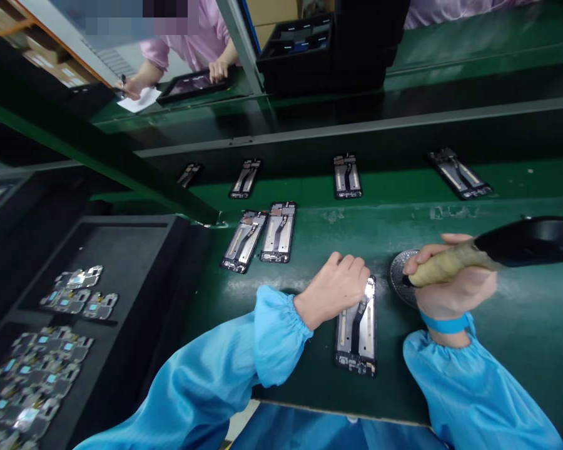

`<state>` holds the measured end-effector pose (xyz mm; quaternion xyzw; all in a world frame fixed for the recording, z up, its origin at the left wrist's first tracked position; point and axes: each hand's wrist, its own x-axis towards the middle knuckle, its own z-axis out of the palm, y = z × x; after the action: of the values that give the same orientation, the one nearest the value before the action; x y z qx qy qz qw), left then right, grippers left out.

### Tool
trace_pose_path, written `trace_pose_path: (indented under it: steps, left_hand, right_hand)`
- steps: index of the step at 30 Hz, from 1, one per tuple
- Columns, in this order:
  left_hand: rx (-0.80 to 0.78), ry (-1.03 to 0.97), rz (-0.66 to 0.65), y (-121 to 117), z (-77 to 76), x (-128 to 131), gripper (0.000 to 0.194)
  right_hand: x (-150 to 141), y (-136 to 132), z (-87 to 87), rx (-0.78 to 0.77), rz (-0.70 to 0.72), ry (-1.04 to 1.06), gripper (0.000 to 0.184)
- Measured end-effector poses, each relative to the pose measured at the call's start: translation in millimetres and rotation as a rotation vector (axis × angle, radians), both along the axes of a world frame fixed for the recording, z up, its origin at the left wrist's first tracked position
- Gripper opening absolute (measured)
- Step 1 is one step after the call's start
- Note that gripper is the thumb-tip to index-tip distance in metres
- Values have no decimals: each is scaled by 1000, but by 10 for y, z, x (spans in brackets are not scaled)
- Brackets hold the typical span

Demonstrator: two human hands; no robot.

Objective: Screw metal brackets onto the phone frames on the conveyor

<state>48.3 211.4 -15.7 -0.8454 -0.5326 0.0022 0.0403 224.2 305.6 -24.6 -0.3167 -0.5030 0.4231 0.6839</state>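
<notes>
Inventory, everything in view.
Opened phones: 7, black and silver, four far, two middle, one near
Trays: several, black, left
Circuit boards: many, grey, in trays
Tool: 1, tan and black, right
Disc: 1, grey, beside tool
Bench: 1, green, foreground
Post: 1, green, left
Bins: several, black, top centre
Cartons: several, brown, upper left
Co-workers: 2, pink, far side
Paper: 1, white, upper left
Panel: 1, dark, beside paper
Wristband: 1, blue, right wrist
Sleeves: 2, blue, own arms
Left hand: 1, bare, at near phone
Right hand: 1, bare, on tool
</notes>
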Motion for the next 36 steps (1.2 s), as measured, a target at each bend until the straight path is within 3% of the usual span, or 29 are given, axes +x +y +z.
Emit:
trace_pose_path:
  steps: [10,16,22,29,36]
  left_hand:
    - [3,-270,173,-69,-245,-41,18]
    - [-15,-563,201,-242,-186,-222,18]
    - [-67,-503,141,-497,-117,-378,30]
    - [-102,-597,173,-404,-156,-363,30]
    - [-52,-546,144,-396,-189,-353,22]
  right_hand:
    - [8,-2,-10,-9,-13,-19,63]
    - [9,-5,-5,-8,-28,-23,62]
    - [0,-19,29,-36,-16,-10,64]
    - [-1,-25,57,-21,-40,-63,65]
    - [2,-26,91,-61,-55,-73,71]
